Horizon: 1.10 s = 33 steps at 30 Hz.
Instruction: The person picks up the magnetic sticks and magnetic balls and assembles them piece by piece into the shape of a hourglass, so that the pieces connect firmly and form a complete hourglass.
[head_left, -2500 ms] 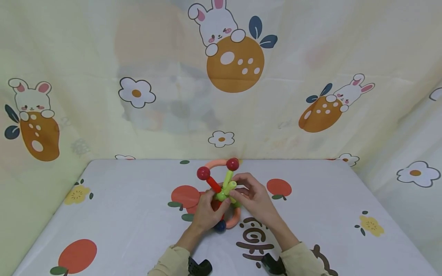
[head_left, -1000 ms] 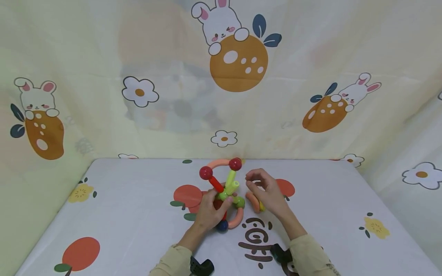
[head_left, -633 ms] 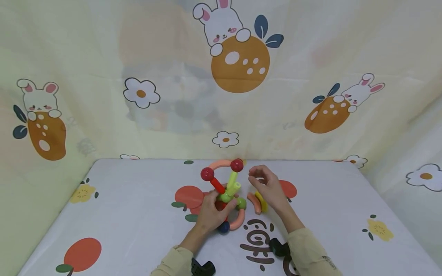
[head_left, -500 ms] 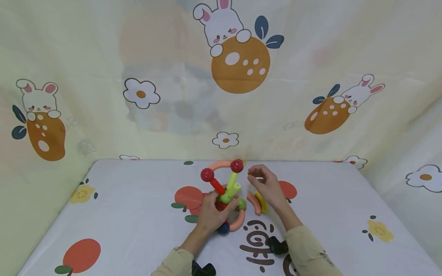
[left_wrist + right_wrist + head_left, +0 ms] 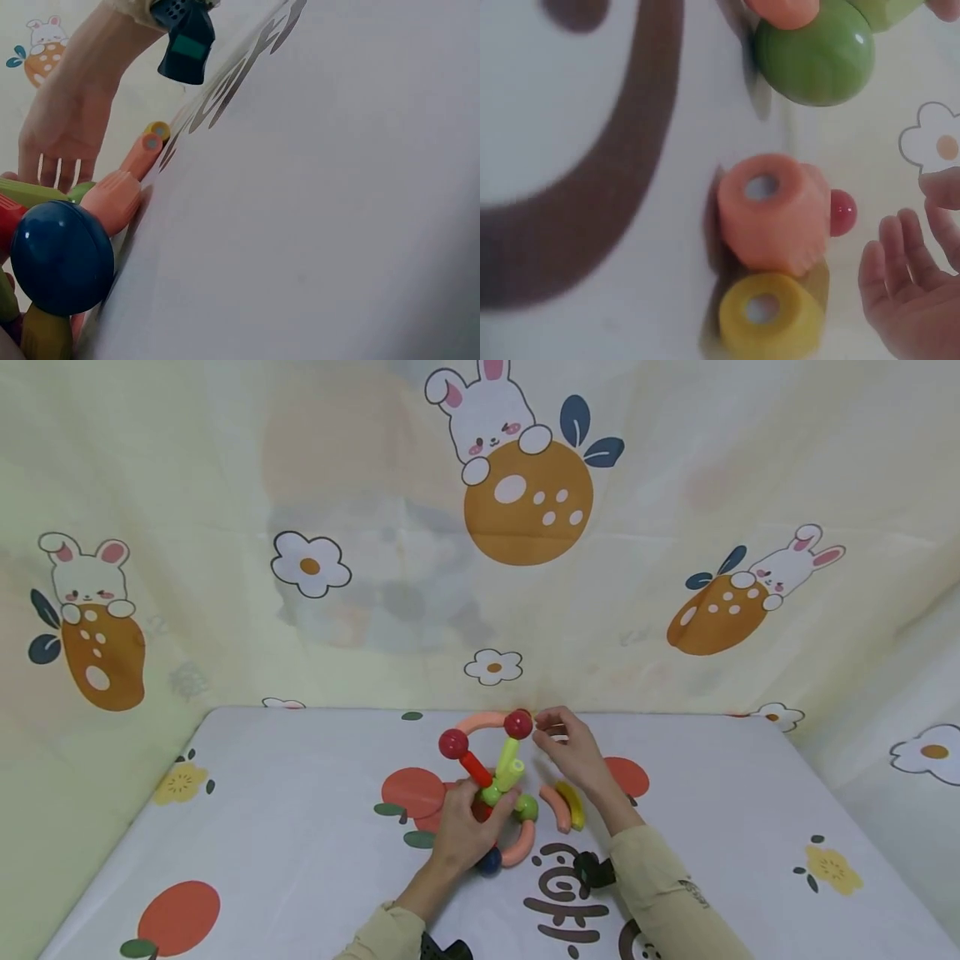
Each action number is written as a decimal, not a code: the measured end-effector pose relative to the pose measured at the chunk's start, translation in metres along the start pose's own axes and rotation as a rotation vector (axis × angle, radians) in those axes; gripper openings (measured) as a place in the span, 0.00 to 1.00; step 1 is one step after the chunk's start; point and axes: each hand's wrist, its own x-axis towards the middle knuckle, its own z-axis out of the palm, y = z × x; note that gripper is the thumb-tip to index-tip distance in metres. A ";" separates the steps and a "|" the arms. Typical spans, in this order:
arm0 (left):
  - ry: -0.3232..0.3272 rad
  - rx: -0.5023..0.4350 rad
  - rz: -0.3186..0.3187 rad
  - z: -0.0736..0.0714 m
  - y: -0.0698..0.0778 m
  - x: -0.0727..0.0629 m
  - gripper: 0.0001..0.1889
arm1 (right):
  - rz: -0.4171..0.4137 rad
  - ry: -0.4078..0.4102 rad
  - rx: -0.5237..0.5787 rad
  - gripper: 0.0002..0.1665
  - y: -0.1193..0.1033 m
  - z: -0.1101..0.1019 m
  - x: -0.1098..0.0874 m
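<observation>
A frame of magnetic rods and balls (image 5: 476,768) stands in the middle of the table. My left hand (image 5: 465,831) grips it low down, between thumb and fingers, by the light green ball (image 5: 491,795). Two red balls (image 5: 453,743) sit at its top, joined by a curved salmon rod (image 5: 480,722). Lower are a green ball (image 5: 527,807) and a dark blue ball (image 5: 64,255). My right hand (image 5: 577,752) hovers beside the farther red ball (image 5: 518,724), fingers loosely bent, nothing visible in them. Part of the left hand's grip is hidden behind the frame.
A loose salmon curved rod (image 5: 556,808) and a yellow curved rod (image 5: 572,806) lie side by side to the right of the frame. The table (image 5: 300,835) has a printed white cloth; a patterned curtain (image 5: 375,635) hangs behind its far edge.
My right hand has let go of the frame's light green part, moved right, then away toward the farther red ball. The loose salmon and yellow rods have come into view. My left hand keeps its grip.
</observation>
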 end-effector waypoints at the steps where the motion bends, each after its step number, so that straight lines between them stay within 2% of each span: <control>1: -0.002 -0.001 0.000 0.000 0.000 0.000 0.15 | -0.001 -0.004 -0.012 0.19 0.000 0.001 0.001; 9: -0.026 -0.025 0.010 -0.001 -0.002 0.000 0.12 | -0.002 -0.049 -0.095 0.25 0.003 0.008 0.014; 16: -0.035 -0.033 0.014 0.000 -0.003 -0.002 0.10 | 0.031 -0.103 -0.126 0.33 0.006 0.012 0.022; 24: -0.042 -0.042 -0.003 0.001 0.000 -0.003 0.10 | 0.004 -0.138 -0.187 0.36 0.008 0.016 0.029; 28: -0.049 -0.055 -0.012 0.001 0.000 -0.002 0.10 | -0.012 -0.099 -0.254 0.33 0.007 0.019 0.033; 33: -0.049 -0.060 -0.016 0.000 -0.003 -0.001 0.11 | 0.020 -0.040 -0.294 0.22 0.001 0.023 0.035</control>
